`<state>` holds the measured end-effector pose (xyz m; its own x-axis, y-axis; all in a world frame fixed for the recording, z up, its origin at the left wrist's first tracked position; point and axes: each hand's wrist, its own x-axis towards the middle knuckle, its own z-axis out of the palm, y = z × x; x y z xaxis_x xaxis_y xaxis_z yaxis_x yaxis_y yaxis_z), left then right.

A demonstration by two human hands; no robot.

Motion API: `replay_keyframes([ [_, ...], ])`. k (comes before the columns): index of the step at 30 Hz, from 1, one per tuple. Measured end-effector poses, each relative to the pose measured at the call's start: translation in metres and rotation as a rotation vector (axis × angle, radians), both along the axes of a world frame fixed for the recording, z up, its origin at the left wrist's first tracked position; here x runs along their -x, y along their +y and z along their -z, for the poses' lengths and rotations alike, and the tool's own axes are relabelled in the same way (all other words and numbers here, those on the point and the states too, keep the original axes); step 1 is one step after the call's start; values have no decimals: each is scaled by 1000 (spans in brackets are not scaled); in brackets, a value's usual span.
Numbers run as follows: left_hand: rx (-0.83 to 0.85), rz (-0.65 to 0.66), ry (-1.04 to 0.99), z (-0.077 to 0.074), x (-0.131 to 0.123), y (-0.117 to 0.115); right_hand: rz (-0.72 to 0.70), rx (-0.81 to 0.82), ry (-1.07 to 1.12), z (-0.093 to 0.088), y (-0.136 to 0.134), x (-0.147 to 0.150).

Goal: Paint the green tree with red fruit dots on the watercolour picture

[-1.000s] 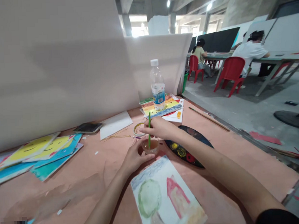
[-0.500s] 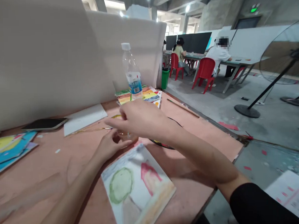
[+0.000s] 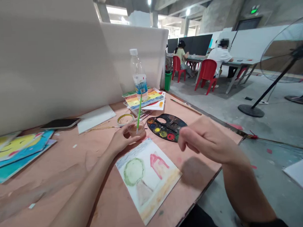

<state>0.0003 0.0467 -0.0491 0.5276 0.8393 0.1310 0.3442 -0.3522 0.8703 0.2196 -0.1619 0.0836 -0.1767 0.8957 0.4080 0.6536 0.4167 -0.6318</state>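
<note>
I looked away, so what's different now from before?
The right hand let go of the thin green brush and moved right and nearer the person, leaving it in the small clear plastic cup. The left hand still holds the cup; the clear plastic bottle with white cap hasn't moved.

There is one cup (image 3: 141,131) (one green handle (image 3: 139,111) inside), one palette (image 3: 176,120) and one bottle (image 3: 140,81).

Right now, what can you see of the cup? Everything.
The cup looks like clear plastic: small, round, open-topped, holding brownish liquid. It stands, apparently upright, on the table, just beyond the painting. The left hand curls around its left side, thumb across the near side. A green brush leans slightly in it, lower tip unclear. Its base is hard to make out.
</note>
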Motion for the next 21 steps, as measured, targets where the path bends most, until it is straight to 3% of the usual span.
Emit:
replay_keyframes([
  [2, 3, 19, 5, 1, 1, 2, 63, 223, -51, 44, -12, -22],
  [3, 5, 28, 2, 3, 2, 3, 161, 325, -101, 67, -17, -31],
  [6, 29, 62, -27, 8, 4, 4, 328, 369, -140, 123, -27, -46],
  [8, 61, 96, -62, 10, 5, 1, 422, 342, -159, 143, -30, -47],
  [10, 110, 109, -125, 8, 4, -4, 471, 316, -178, 150, -32, -43],
  [12, 128, 37, -206, -1, 3, -9, 481, 306, -186, 150, -33, -38],
  [14, 65, -96, -265, -19, 2, -13, 474, 300, -178, 148, -35, -35],
  [16, -14, -93, -267, -47, 4, -19, 462, 289, -152, 145, -36, -33],
  [18, -119, 57, -190, -81, 9, -37, 437, 281, -106, 139, -36, -34],
  [21, -242, 388, 55, -124, 18, -90, 357, 290, -33, 119, -21, -37],
])
